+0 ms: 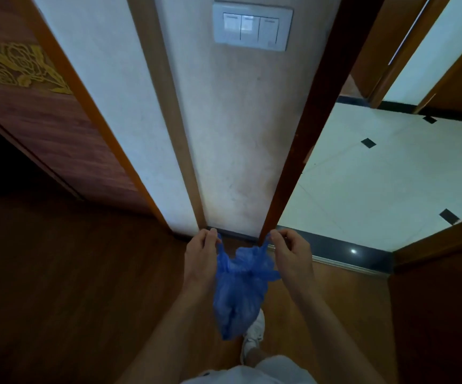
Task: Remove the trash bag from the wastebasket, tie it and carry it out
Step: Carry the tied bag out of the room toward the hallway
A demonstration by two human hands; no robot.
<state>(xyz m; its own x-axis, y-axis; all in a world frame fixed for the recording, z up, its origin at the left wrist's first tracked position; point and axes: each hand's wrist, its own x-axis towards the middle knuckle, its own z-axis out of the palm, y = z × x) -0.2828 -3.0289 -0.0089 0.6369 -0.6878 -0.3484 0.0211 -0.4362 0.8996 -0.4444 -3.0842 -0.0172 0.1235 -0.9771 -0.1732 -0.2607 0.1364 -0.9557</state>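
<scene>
While the trash bag (239, 286) is hanging low in the middle of the frame, above a white shoe (253, 336) and the wooden floor (71, 286), the tying step is looking half done — a knot is already bunching at the bag's neck. The bag is thin, blue, translucent and crumpled, and it seems lightly filled. The left hand (200, 259) is pinching one loose ear with its fingers (214, 236) closed on the plastic; the right hand (289, 250) is pinching the other likewise. Next, I judge, they need crossing and pulling snug — gently, since thin film tears. Farther up, a light switch (252, 25) is sitting on the wall, and pale tiles (376, 176) are showing through the doorway at right.
</scene>
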